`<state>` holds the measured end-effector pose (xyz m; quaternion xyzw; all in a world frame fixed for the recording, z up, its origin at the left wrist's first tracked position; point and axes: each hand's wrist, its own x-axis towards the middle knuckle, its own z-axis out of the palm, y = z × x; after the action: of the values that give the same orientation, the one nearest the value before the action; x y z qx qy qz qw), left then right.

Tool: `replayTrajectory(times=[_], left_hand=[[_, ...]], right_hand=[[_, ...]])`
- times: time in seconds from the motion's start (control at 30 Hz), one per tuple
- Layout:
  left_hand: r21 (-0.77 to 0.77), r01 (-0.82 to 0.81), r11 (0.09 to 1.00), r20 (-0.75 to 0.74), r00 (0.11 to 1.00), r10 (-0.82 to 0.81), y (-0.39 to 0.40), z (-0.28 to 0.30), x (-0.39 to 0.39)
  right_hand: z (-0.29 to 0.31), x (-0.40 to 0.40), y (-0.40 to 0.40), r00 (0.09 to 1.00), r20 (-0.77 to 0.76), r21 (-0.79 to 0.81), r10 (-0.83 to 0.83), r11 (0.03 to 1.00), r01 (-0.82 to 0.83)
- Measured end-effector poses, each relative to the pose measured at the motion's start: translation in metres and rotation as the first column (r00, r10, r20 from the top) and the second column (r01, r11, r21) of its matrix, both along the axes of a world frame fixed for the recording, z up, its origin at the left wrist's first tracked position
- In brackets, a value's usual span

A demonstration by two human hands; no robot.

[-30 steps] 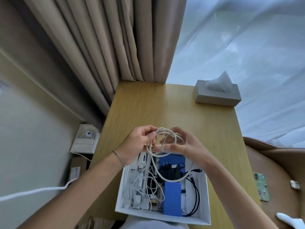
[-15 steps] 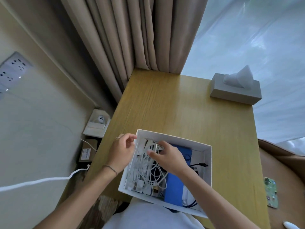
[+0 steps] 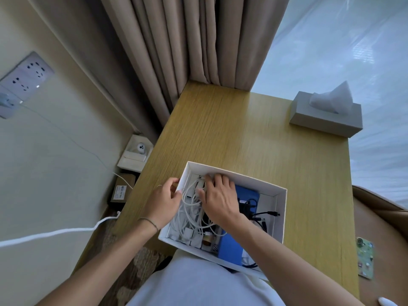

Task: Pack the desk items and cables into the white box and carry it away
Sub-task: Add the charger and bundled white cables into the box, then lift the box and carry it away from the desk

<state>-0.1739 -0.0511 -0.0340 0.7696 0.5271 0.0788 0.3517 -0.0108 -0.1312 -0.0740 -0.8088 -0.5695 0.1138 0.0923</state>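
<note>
Head view, looking down: the white box (image 3: 280, 208) sits at the near edge of the desk (image 3: 231, 133), hanging slightly over it toward the person's torso. Left hand (image 3: 162, 200) is at the box's left wall, thumb and fingers pinched on the rim near the far left corner, so it's holding the box by that edge. Right hand (image 3: 218, 198) is down inside, palm flat and fingers spread wide, pressing on the white cables (image 3: 188, 208) heaped along the left side of the box; it isn't closed around anything. Beside that tangle lies a blue flat item (image 3: 231, 246), with black cables (image 3: 262, 215) and a black adapter to its right, all inside the box. Up at the far right corner of the desk stands a grey tissue box (image 3: 324, 120), well apart from the packing. Beige curtains (image 3: 187, 40) hang behind the far edge of the desk.
</note>
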Motion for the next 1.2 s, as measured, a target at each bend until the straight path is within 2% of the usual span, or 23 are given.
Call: replayTrajectory(times=[0.07, 0.13, 0.2, 0.37, 0.47, 0.53, 0.67, 0.73, 0.83, 1.0, 1.2], left_hand=[[0.007, 0.013, 1.000, -0.016, 1.000, -0.013, 0.000, 0.000, -0.001], [0.018, 0.026, 1.000, -0.033, 0.999, -0.025, 0.000, -0.001, -0.002], [0.023, 0.030, 0.999, -0.034, 0.999, -0.030, 0.000, -0.001, -0.004], [0.085, 0.090, 0.992, -0.110, 0.991, -0.080, 0.000, 0.006, -0.009], [0.161, 0.159, 0.974, -0.265, 0.958, -0.112, 0.002, 0.010, -0.012], [0.176, 0.201, 0.964, -0.364, 0.923, -0.126, 0.002, 0.010, -0.013], [0.097, 0.254, 0.962, -0.482, 0.858, -0.178, -0.001, 0.010, -0.013], [0.056, 0.263, 0.963, -0.518, 0.832, -0.197, -0.003, 0.008, -0.012], [0.022, 0.240, 0.971, -0.510, 0.838, -0.195, -0.005, 0.004, -0.011], [0.035, 0.197, 0.980, -0.438, 0.884, -0.162, -0.008, 0.005, -0.009], [0.098, 0.261, 0.960, -0.435, 0.879, -0.195, -0.003, 0.015, -0.004]], right_hand=[[0.005, 0.003, -0.008, 0.997, 0.081, 0.067, 0.012, 0.998, -0.018], [0.014, 0.008, -0.015, 0.995, 0.098, 0.104, -0.006, 0.995, -0.005], [0.027, 0.016, -0.024, 0.998, 0.048, 0.133, -0.041, 0.991, 0.034], [0.055, 0.040, -0.056, 0.956, -0.245, 0.203, -0.161, 0.956, 0.213], [0.062, 0.057, -0.086, 0.926, -0.298, 0.248, -0.230, 0.919, 0.308], [0.061, 0.071, -0.110, 0.908, -0.271, 0.253, -0.320, 0.886, 0.388], [0.050, 0.084, -0.152, 0.849, -0.204, 0.102, -0.487, 0.852, 0.514], [0.043, 0.082, -0.162, 0.854, -0.135, -0.059, -0.503, 0.864, 0.499], [0.034, 0.077, -0.166, 0.843, -0.096, -0.270, -0.529, 0.829, 0.489], [0.031, 0.075, -0.163, 0.826, -0.096, -0.289, -0.555, 0.810, 0.511], [0.036, 0.073, -0.165, 0.801, -0.070, -0.269, -0.594, 0.785, 0.559]])
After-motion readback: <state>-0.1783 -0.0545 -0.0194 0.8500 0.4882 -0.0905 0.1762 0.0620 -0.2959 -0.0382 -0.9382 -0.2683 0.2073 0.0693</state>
